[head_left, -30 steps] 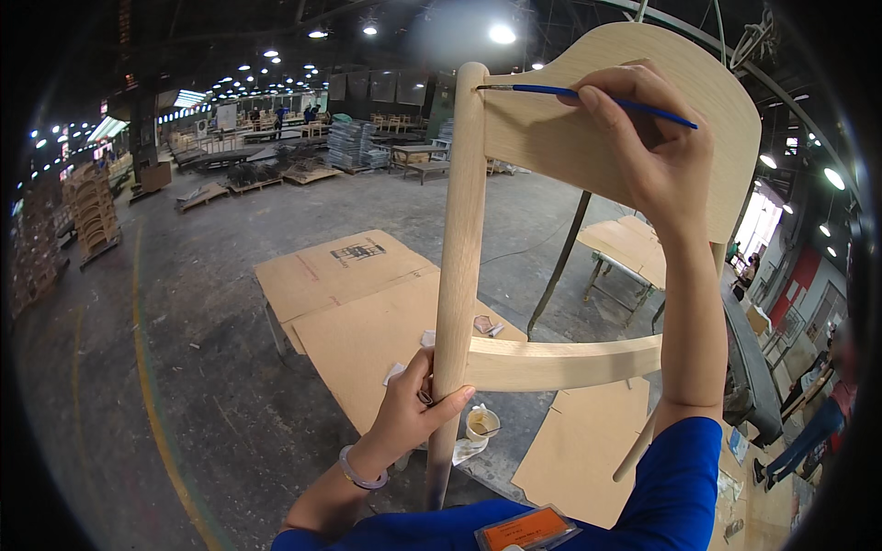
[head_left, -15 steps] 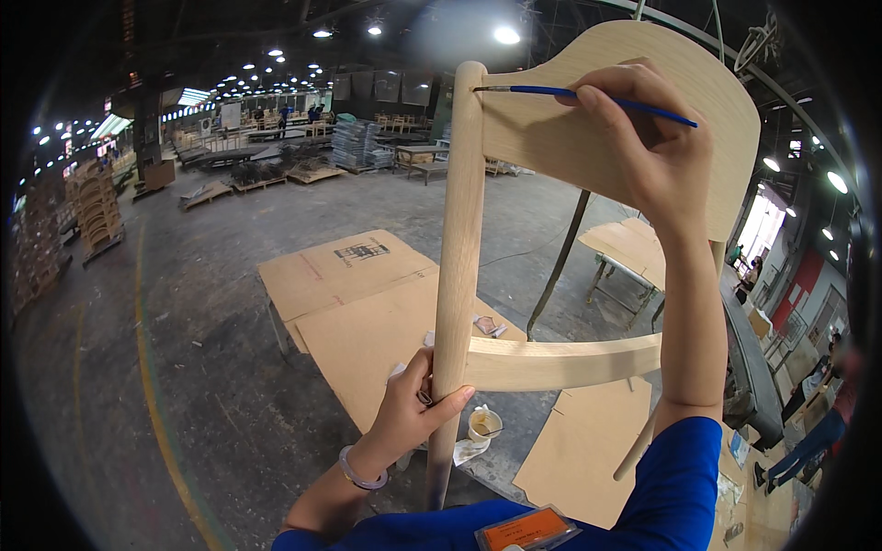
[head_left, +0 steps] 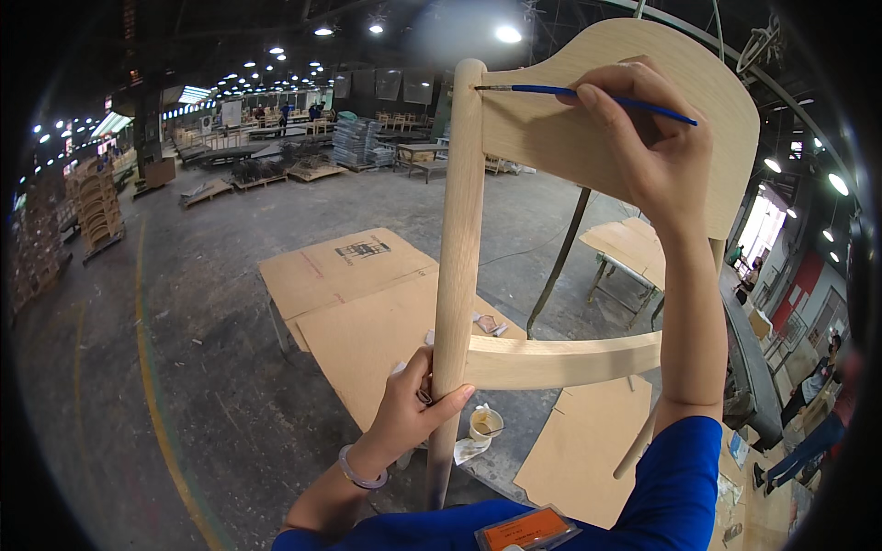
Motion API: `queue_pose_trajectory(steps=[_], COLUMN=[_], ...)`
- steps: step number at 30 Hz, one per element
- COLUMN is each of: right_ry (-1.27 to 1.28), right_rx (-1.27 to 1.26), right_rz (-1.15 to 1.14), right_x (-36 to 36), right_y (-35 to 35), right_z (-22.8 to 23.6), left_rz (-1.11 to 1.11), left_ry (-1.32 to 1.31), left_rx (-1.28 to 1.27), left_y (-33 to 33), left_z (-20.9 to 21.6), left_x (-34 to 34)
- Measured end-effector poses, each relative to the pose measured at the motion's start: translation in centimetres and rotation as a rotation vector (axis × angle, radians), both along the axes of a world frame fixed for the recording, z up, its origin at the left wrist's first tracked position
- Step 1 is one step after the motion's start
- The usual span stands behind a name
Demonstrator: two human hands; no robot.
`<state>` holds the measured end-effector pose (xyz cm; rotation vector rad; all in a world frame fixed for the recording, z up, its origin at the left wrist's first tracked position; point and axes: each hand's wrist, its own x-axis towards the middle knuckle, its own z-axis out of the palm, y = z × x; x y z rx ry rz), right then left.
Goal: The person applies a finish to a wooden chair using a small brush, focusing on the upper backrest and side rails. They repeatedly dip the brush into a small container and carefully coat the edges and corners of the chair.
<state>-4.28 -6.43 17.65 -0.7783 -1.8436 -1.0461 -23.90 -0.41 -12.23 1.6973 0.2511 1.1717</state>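
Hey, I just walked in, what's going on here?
Someone is working on a wooden chair frame. Their right hand holds a thin blue brush, its tip appearing to touch the post near the top, beside the backrest. Their left hand grips the same post lower down, by the crossbar. A cup and cardboard show below.

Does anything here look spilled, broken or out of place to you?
Nothing looks plainly spilled or broken. The untidy bit is the crumpled scraps lying loose on the cardboard beyond the chair post; they stand out against its flat surface. The cup appears upright.
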Motion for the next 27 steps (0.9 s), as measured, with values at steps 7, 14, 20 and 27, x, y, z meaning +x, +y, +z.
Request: queue_pose_trajectory(steps=[7,14,20,27], right_ry=[-0.004,0.0,-0.001,-0.002], right_rx=[0.005,0.0,0.02,0.006], right_rz=[0.05,0.027,0.048,0.01], right_x=[-0.4,-0.7,-0.6,-0.8], right_y=[0.4,1.0,0.9,1.0], right_z=[-0.1,-0.1,-0.1,-0.2], left_rz=[0.01,-0.003,0.007,0.008], left_ry=[0.016,0.002,-0.007,0.014], left_rx=[-0.003,-0.012,0.01,-0.015], left_y=[0.2,0.6,0.5,0.6], left_z=[0.0,0.0,0.0,0.2], left_x=[-0.3,-0.7,-0.4,-0.7])
